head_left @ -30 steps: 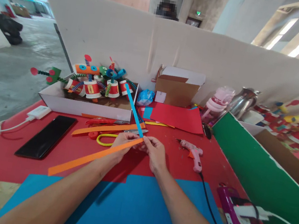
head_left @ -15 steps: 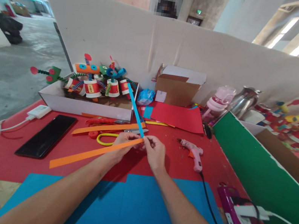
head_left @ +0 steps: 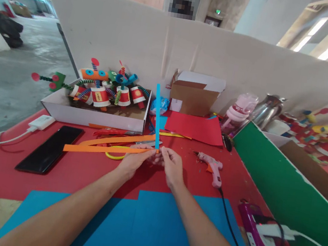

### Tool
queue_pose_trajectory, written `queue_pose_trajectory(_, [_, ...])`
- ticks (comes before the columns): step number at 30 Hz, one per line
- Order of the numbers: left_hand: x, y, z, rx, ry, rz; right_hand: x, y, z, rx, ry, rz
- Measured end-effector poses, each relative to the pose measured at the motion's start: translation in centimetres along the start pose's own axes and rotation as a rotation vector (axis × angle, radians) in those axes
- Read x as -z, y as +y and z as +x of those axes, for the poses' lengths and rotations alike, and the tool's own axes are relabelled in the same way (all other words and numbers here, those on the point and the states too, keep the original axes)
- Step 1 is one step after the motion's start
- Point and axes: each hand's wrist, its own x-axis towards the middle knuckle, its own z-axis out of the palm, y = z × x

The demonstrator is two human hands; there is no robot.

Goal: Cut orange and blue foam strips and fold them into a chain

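My left hand (head_left: 136,161) is closed, its thumb and fingers pinching an orange paper strip (head_left: 109,148) where it meets a blue paper strip (head_left: 157,117). The orange strip reaches out to the left, while the blue one points away from me toward the back of the table. At the right edge of this joint is my right hand (head_left: 172,167), thumb and forefinger drawn together; its lower fingertips are partly hidden. Beyond the hands lie another orange strip (head_left: 120,137) and yellow-handled scissors (head_left: 114,156).
A white box (head_left: 95,118) holds several paper-cup figures. A phone (head_left: 49,149) lies left, a pink glue gun (head_left: 213,167) right with its cord trailing toward me. Blue sheets (head_left: 146,229) cover the near side. A green box (head_left: 274,179) and purple power unit (head_left: 259,231) stand right.
The blue strip has swung from leaning left to nearly straight away from me. The orange strip's free end has moved up and away. My right thumb has shifted slightly right of the joint.
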Motion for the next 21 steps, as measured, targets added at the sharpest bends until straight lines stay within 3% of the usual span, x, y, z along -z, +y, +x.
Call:
queue_pose_trajectory(3, [0.0, 0.2, 0.0, -0.002, 0.011, 0.064, 0.5, 0.0, 0.3, -0.044, -0.037, 0.026])
queue_pose_trajectory(10, [0.0, 0.2, -0.1, -0.034, 0.015, 0.109, 1.2, -0.3, 0.5, 0.013, -0.033, -0.143])
queue_pose_trajectory(21, [0.2, -0.1, 0.0, -0.082, 0.045, 0.209, 0.9, -0.2, 0.3, -0.148, -0.113, 0.086])
